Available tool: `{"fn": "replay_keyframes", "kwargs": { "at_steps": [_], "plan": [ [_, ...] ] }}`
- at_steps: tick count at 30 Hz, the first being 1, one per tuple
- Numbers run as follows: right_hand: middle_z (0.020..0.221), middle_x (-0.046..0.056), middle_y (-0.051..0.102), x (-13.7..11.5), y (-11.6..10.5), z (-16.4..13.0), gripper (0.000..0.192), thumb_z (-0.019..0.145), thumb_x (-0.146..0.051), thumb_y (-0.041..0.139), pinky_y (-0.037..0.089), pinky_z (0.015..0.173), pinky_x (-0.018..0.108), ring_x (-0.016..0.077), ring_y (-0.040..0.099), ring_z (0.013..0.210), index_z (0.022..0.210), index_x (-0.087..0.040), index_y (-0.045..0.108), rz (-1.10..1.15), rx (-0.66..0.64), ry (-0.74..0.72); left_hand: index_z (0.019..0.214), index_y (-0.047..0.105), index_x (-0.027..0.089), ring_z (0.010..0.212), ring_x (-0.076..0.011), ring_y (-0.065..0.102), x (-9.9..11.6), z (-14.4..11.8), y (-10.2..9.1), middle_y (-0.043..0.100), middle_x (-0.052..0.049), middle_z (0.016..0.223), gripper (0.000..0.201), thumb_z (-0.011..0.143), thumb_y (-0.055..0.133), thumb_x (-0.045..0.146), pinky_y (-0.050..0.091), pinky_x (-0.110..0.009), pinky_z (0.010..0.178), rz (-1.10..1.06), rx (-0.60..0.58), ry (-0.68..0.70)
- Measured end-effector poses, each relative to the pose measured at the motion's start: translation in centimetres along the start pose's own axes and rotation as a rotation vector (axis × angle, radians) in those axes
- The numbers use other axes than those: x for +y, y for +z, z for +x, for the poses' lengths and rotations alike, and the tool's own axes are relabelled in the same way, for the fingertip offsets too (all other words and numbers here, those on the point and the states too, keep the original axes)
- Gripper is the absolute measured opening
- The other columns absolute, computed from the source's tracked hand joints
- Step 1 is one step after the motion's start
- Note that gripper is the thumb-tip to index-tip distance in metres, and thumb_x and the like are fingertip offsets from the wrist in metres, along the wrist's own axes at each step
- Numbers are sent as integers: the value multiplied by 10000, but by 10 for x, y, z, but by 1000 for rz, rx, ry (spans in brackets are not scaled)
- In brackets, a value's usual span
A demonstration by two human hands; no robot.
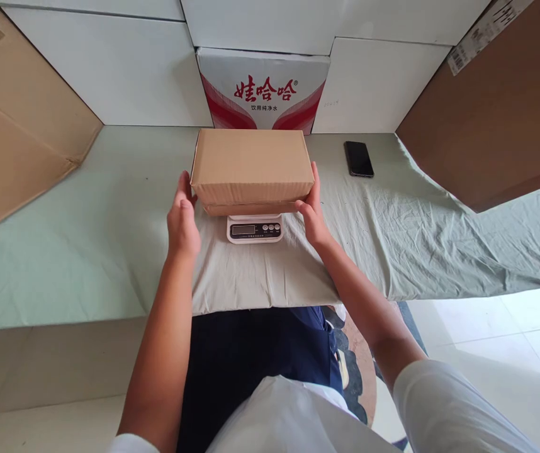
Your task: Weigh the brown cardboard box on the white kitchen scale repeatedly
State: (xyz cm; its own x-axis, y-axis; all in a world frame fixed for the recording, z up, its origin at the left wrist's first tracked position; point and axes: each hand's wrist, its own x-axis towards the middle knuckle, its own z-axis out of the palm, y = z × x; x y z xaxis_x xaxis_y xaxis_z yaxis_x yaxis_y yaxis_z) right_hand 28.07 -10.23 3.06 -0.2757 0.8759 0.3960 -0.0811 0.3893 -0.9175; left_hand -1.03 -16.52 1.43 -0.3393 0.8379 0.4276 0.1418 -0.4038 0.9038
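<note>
Two bare hands flank a plain brown corrugated cardboard box [252, 165] that sits on a small white digital kitchen scale [254, 229] at the middle of a table. The left hand [182, 220] is open, fingers straight and pointing away from the person, its palm turned toward the box's left end, with the fingertips at or just beside the lower left corner. The right hand [313, 211] is likewise open and flat against the box's right end, the fingers lying along the cardboard; neither hand curls around the box, and whether they press it between them cannot be told from this view. The box covers most of the scale, leaving only the front panel with its dark display and round buttons showing below the near edge.

The scale stands on a wrinkled pale green cloth [393, 239] spread over the tabletop. A black smartphone [358, 158] lies face up on the cloth, well apart to the right of the box. Behind the box, against a wall of white cartons [123, 75], stands a white carton printed with red Chinese characters [263, 88]. Large brown cardboard sheets [10, 126] lean in at both sides.
</note>
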Motion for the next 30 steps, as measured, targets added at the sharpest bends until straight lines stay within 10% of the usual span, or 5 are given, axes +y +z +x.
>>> {"fn": "replay_keyframes", "kwargs": {
  "at_steps": [7,19,30],
  "plan": [
    [1816,-111,143,15,-10,4,962,794,-827,561,117,1399,629,290,104,1718,1623,-481,219,142,199,45,1532,516,455,1664,-253,253,-9,8,-14,355,37,1756,756,915,362,863,253,-481,1355,-60,82,-49],
    [1769,-59,324,31,-14,14,871,788,-731,537,212,1381,576,253,355,1642,1579,-435,324,275,388,210,1481,596,339,1602,-309,394,-49,16,-6,525,-47,1649,915,871,258,932,386,-501,1298,-203,6,-125],
    [1738,-25,390,32,-17,16,824,796,-723,526,221,1369,589,257,342,1648,1543,-407,380,276,367,226,1479,592,310,1623,-326,349,-34,14,-1,468,-56,1690,933,847,328,944,342,-526,1322,-251,-23,-139]
  ]
}}
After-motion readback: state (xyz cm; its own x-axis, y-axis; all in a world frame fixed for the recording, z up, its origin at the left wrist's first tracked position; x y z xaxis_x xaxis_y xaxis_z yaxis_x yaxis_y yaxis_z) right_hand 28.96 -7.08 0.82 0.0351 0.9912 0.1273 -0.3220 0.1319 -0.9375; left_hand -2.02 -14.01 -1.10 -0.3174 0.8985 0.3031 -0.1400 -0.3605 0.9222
